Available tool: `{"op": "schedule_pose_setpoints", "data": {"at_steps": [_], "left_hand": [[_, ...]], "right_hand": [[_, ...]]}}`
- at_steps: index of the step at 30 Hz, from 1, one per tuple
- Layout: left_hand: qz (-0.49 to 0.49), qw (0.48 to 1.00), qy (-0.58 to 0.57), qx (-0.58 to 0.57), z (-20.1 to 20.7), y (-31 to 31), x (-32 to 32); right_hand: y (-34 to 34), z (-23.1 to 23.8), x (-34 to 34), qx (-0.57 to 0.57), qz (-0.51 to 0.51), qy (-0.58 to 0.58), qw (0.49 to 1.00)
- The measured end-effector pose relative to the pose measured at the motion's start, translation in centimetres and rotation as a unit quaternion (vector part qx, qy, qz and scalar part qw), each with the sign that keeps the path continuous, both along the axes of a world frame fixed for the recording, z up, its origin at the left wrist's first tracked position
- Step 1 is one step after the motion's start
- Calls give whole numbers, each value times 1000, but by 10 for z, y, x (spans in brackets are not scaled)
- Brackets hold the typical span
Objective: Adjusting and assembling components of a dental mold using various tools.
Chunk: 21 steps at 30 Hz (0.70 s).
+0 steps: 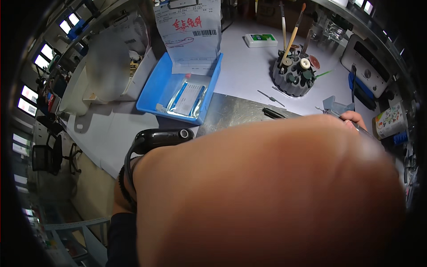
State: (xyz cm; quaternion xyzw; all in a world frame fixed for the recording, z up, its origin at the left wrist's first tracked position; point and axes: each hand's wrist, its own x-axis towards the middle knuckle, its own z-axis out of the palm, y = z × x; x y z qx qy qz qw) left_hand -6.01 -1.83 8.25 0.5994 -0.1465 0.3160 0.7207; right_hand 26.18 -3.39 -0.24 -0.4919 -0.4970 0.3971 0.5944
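Observation:
My left hand point(267, 187) is very close to the camera. It is blurred and fills the lower middle and right, its fingers out of sight. A black rounded device point(162, 137) with a strap sits at its wrist, above a dark sleeve point(121, 238). Beyond it, at the right, part of my right hand point(353, 119) shows, fingers closed around a slim grey rotary handpiece point(362, 129) with a thin metal tip. Most of that hand is hidden. A bluish translucent piece point(340, 107) lies beside it. Near both is a metal plate point(227, 116) with a black pen point(273, 113).
A blue tray point(146, 100) holds a clear bag point(189, 99) and a clipped paper sheet point(191, 38). Behind stand a round grey holder point(291, 86) with brushes and burs, and a white-green box point(261, 40). A control unit point(367, 64) and printed cup point(390, 121) are right; white bins point(73, 100) left.

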Motion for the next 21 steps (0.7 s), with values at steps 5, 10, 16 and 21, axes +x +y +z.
{"op": "schedule_pose_setpoints", "data": {"at_steps": [5,10,16,21], "left_hand": [[-2,999,42,19,-2,7,7],[-14,997,72,27,-9,0,-5],[-41,994,93,36,-16,9,-2],[-95,988,107,50,-11,36,-5]], "right_hand": [[-9,1,1,-21,10,54,998],[-9,2,2,-15,23,58,998],[-10,3,-5,-7,15,51,999],[-8,11,-15,-4,21,56,998]]}}
